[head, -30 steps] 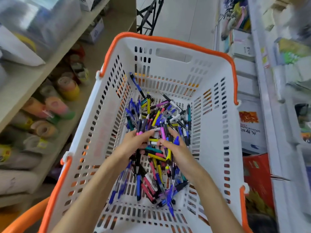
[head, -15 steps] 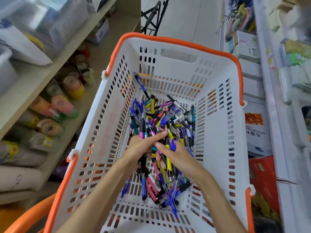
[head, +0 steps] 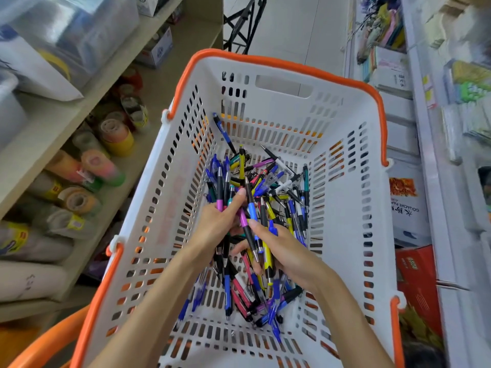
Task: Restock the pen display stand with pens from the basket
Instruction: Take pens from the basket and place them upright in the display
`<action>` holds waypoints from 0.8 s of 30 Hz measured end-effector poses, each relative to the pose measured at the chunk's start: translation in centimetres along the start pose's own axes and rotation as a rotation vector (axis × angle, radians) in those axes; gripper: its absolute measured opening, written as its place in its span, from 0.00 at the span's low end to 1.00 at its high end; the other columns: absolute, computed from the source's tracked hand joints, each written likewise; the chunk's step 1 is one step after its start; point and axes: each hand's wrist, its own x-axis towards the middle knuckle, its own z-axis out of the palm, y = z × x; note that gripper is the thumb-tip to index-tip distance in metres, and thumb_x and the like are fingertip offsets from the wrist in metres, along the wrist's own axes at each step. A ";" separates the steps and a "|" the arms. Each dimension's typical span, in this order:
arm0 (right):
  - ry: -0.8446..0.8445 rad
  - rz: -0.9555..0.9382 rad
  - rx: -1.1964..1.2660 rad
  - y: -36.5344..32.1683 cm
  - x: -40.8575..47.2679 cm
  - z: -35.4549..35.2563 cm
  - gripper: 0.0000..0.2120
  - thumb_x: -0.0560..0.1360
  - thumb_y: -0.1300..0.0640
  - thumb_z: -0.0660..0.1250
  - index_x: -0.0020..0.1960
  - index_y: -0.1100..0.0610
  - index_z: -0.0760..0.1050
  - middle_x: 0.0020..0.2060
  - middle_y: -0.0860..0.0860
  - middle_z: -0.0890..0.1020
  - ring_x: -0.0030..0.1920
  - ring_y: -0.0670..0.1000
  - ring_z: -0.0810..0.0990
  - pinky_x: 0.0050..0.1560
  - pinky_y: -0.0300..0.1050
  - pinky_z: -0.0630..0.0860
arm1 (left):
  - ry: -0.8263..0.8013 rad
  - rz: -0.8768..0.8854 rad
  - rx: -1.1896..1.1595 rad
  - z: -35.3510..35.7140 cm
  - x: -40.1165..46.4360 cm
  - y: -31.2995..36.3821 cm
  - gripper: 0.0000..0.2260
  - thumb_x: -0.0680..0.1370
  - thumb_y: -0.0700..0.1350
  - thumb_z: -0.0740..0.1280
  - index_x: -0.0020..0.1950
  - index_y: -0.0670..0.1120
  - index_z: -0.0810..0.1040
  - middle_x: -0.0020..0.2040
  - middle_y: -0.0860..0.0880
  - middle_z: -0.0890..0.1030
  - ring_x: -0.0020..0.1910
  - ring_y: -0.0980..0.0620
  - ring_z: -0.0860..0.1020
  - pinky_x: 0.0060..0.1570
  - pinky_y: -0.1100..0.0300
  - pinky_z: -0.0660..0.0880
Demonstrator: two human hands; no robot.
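Pens (head: 261,208) heaped in basket (head: 345,208): light, stiff, slippery; grip mid-barrel. Left hand (head: 215,224), right hand (head: 287,251) fingers clamped on bundles.

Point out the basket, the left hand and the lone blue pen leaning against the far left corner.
basket (head: 292,63): head view, far orange rim.
left hand (head: 215,224): head view, back of the hand.
lone blue pen (head: 222,131): head view, mid-barrel.
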 end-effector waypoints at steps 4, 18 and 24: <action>0.203 -0.018 -0.155 0.0 -0.1 -1.1 0.13 0.81 0.44 0.54 0.59 0.49 0.70 0.34 0.43 0.84 0.27 0.46 0.74 0.31 0.30 0.71 | 0.110 0.050 -0.045 -1.4 0.7 0.5 0.19 0.80 0.57 0.58 0.42 0.43 0.77 0.40 0.50 0.80 0.39 0.55 0.78 0.45 0.60 0.72; -0.099 0.215 -0.261 -0.7 -1.5 -3.4 0.13 0.73 0.47 0.70 0.45 0.58 0.80 0.26 0.49 0.75 0.19 0.44 0.63 0.22 0.33 0.63 | -0.544 -0.085 0.513 -3.7 0.5 0.3 0.16 0.78 0.50 0.63 0.47 0.36 0.80 0.36 0.49 0.85 0.31 0.57 0.80 0.32 0.69 0.74; 0.330 0.089 0.039 -0.1 -1.0 -3.6 0.12 0.72 0.50 0.72 0.41 0.57 0.75 0.25 0.50 0.74 0.20 0.46 0.62 0.22 0.31 0.65 | -0.768 -0.248 0.391 -3.2 -0.1 0.5 0.24 0.71 0.59 0.66 0.57 0.43 0.79 0.45 0.49 0.85 0.38 0.56 0.82 0.39 0.64 0.78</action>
